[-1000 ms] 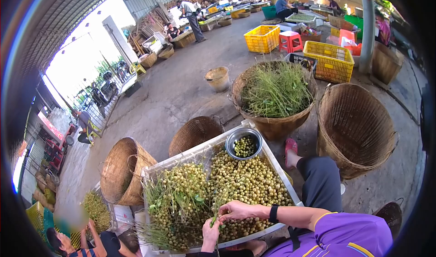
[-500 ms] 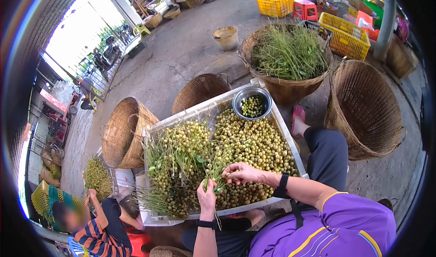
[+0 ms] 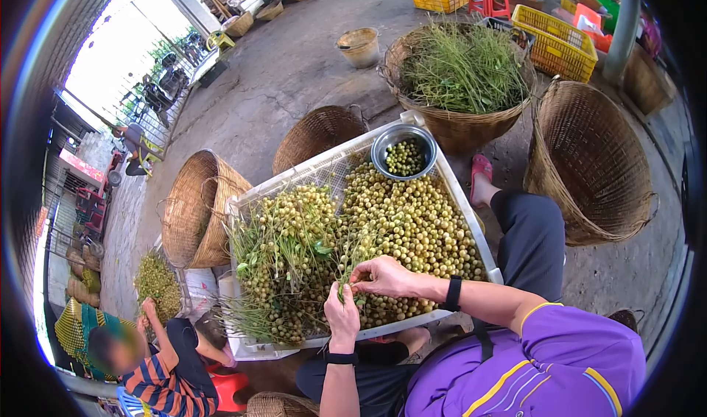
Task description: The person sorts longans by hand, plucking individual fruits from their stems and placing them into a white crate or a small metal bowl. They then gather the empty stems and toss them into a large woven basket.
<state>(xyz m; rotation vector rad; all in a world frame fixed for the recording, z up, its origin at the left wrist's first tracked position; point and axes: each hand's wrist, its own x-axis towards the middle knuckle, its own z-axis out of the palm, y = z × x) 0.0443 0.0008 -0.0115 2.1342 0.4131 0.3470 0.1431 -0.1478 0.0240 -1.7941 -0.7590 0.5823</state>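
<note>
Above the front of a white crate [image 3: 423,315], my left hand [image 3: 342,315] is closed round the green stems of a fruit sprig [image 3: 346,276]. My right hand [image 3: 383,277] reaches in from the right, thumb and fingers pinched at the same sprig beside my left fingertips. Exactly what lies between the right fingertips is hidden. Under my hands, loose round yellow-green fruits [image 3: 420,233] fill the crate's right side. Fruit bunches still on stems [image 3: 283,233] are heaped on its left. A metal bowl [image 3: 378,150] of smaller, greener fruits sits at the far corner.
Woven baskets [image 3: 188,211] stand around the crate. One large basket [image 3: 449,126] holds green stems [image 3: 471,71]; another [image 3: 589,152] lies tilted at right. A person in a striped shirt [image 3: 166,380] handles fruit at lower left. Yellow crates [image 3: 556,45] and a red stool [image 3: 488,1] stand behind.
My right hand has moved left and closer to my left hand, its fingertips now at the sprig. The whole view has shifted slightly.
</note>
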